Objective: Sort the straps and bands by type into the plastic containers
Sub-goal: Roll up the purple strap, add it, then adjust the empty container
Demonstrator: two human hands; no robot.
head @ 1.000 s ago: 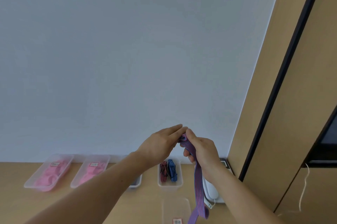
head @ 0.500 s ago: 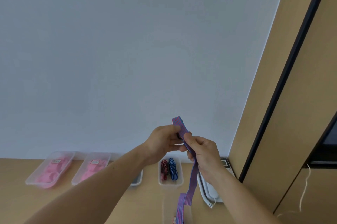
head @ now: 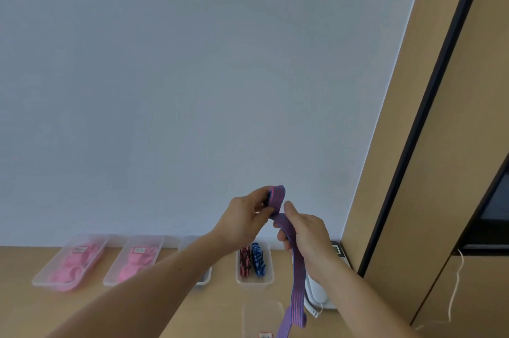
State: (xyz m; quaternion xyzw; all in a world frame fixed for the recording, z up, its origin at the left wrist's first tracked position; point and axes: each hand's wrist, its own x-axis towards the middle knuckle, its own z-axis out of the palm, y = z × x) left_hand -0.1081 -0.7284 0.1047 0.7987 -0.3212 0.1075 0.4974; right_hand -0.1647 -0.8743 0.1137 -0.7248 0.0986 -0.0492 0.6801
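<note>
Holding purple striped strap up in front of the wall, over the table. Pinching its folded-over top end with left hand, thumb against fingers. Gripping it just below with right hand, fingers curled round, one digit sticking up. Losing a stretch of strap inside the right palm, and its tail off the bottom edge. Hiding most of the third container behind the left forearm; not making out its contents. Cropping the nearest container at the bottom edge too, label unreadable. Failing to read the labels on the far-left pink container and the next pink container. Seeing red-black and blue striped bands in the fourth container, lying front to back. Running the strap's long axis roughly vertical: fold pointing up, length hanging down past the white phone, looping near the bottom.
</note>
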